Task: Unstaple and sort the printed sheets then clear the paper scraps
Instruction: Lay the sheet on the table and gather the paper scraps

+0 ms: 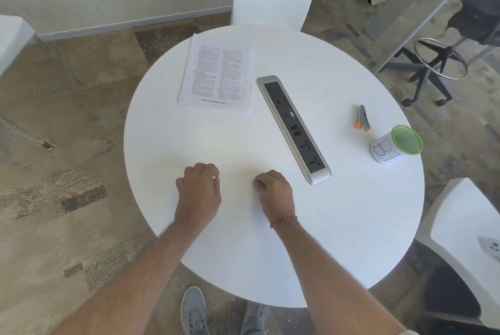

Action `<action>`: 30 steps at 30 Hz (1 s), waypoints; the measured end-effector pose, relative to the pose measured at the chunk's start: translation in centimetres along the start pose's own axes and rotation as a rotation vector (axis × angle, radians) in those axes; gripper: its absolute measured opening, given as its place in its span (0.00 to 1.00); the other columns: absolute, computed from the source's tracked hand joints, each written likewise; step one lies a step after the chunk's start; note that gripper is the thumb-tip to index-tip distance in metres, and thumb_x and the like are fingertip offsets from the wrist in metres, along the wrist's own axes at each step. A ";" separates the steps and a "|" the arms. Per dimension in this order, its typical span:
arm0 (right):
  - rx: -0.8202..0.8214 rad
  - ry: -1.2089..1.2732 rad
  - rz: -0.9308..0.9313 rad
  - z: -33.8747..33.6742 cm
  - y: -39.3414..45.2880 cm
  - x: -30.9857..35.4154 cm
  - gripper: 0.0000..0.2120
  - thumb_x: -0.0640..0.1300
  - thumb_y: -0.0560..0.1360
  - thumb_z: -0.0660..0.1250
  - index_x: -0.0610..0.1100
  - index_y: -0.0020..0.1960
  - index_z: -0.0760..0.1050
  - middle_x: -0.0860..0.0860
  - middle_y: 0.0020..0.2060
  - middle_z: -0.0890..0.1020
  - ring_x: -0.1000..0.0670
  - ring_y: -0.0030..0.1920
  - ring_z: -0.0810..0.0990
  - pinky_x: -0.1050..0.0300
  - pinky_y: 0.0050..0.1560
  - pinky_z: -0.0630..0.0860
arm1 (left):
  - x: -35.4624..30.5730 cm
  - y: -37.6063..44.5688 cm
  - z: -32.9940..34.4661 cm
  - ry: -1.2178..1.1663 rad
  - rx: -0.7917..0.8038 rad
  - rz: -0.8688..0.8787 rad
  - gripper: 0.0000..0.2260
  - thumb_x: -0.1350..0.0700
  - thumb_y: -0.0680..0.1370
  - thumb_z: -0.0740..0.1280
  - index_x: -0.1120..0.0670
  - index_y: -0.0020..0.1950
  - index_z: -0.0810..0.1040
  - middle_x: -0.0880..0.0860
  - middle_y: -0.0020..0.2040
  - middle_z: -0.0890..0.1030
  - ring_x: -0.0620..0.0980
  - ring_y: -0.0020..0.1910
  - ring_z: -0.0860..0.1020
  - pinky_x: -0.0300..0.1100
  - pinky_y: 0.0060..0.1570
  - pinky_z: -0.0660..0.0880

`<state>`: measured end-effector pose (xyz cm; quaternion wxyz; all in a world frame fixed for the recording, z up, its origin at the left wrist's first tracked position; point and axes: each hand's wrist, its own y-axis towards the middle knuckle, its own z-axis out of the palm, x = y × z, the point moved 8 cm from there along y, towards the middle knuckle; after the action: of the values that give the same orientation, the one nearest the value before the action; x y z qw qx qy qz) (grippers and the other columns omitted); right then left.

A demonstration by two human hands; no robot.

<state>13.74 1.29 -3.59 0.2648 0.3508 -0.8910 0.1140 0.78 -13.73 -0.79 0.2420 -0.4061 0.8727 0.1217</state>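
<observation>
Fingers of both hands curled, knuckles up, resting on the table [270,253] toward the near edge from the power strip [294,129]. Left hand [198,191] well to the near-left of the strip; right hand [274,194] just to the near-left of the strip's near end. Something pale showing at the fingertips of each hand, possibly a pinched paper scrap, but too small to tell; cannot say whether either fist holds anything or is simply clenched.

Printed sheets [217,74] lying flat in one neat pile, just to the left of the strip's far end, close beside it but not touching. No staple visible on the pile at this size. Orange-and-grey staple tool [362,117] lying to the right of the strip, well apart from it, untouched. White cup with a green mesh rim [396,146], lettered in pen, standing further right and nearer than the tool.

Judging from the tidy pile and the idle tool: unstapling and sorting probably finished, scrap clearing now in hand. Next move likely calls for carrying whatever sits in the fingers across the strip to the cup, lifting clear of the raised strip on the way, and letting go over the mesh rim so light bits do not drift back onto the table.
</observation>
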 end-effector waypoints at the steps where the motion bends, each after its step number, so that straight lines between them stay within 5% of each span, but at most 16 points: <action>1: -0.015 -0.018 -0.024 -0.1 0.0 0.1 0.08 0.30 0.72 0.67 0.40 0.43 0.82 0.48 0.39 0.80 0.45 0.44 0.77 0.54 0.40 0.76 | 0.0 0.0 0.0 0.003 -0.002 -0.003 0.05 0.62 0.78 0.65 0.54 0.52 0.78 0.53 0.50 0.79 0.57 0.49 0.74 0.49 0.46 0.65; 5: -0.053 -0.130 -0.133 -0.1 -0.2 1.1 0.11 0.25 0.68 0.65 0.38 0.41 0.79 0.46 0.37 0.78 0.43 0.40 0.76 0.53 0.35 0.76 | 0.0 -0.2 0.0 0.008 -0.013 -0.010 0.05 0.63 0.78 0.66 0.54 0.51 0.77 0.53 0.49 0.79 0.57 0.47 0.74 0.47 0.45 0.63; 9: -0.023 -0.233 -0.204 0.0 -0.3 2.3 0.14 0.27 0.68 0.52 0.37 0.40 0.74 0.43 0.36 0.75 0.41 0.37 0.74 0.49 0.35 0.76 | -0.3 -0.3 0.1 0.004 -0.011 -0.010 0.06 0.63 0.78 0.65 0.54 0.52 0.77 0.53 0.49 0.79 0.57 0.48 0.74 0.47 0.46 0.63; 12: 0.060 -0.122 -0.107 0.0 0.0 1.8 0.14 0.24 0.69 0.53 0.36 0.45 0.72 0.41 0.42 0.75 0.40 0.44 0.73 0.49 0.43 0.74 | -0.5 -0.3 0.1 -0.002 -0.006 -0.009 0.06 0.63 0.78 0.65 0.54 0.52 0.77 0.53 0.50 0.78 0.57 0.48 0.73 0.47 0.46 0.63; 16: 0.127 0.124 0.107 -0.8 0.2 -0.1 0.07 0.30 0.74 0.54 0.38 0.45 0.69 0.43 0.41 0.77 0.43 0.40 0.72 0.49 0.38 0.71 | -0.6 -0.4 0.1 -0.001 -0.008 -0.013 0.06 0.62 0.77 0.66 0.54 0.52 0.77 0.53 0.50 0.78 0.57 0.49 0.73 0.47 0.46 0.64; 25: 0.114 0.239 0.159 -1.9 0.8 -0.3 0.09 0.34 0.76 0.60 0.43 0.47 0.78 0.48 0.35 0.78 0.50 0.34 0.73 0.53 0.35 0.73 | -0.5 -0.3 0.1 -0.030 0.001 -0.031 0.06 0.61 0.77 0.67 0.53 0.53 0.78 0.52 0.54 0.78 0.57 0.53 0.74 0.48 0.48 0.64; 30: 0.197 0.046 0.065 -0.7 1.6 0.4 0.14 0.33 0.78 0.60 0.41 0.51 0.83 0.45 0.45 0.80 0.44 0.45 0.78 0.52 0.46 0.77 | -0.8 -0.2 0.0 -0.035 -0.003 -0.033 0.07 0.61 0.77 0.68 0.53 0.53 0.78 0.52 0.54 0.78 0.57 0.53 0.74 0.51 0.49 0.67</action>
<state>12.66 2.53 -2.77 0.2457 0.3434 -0.8799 0.2178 1.36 -13.35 -0.40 0.2584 -0.4186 0.8615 0.1262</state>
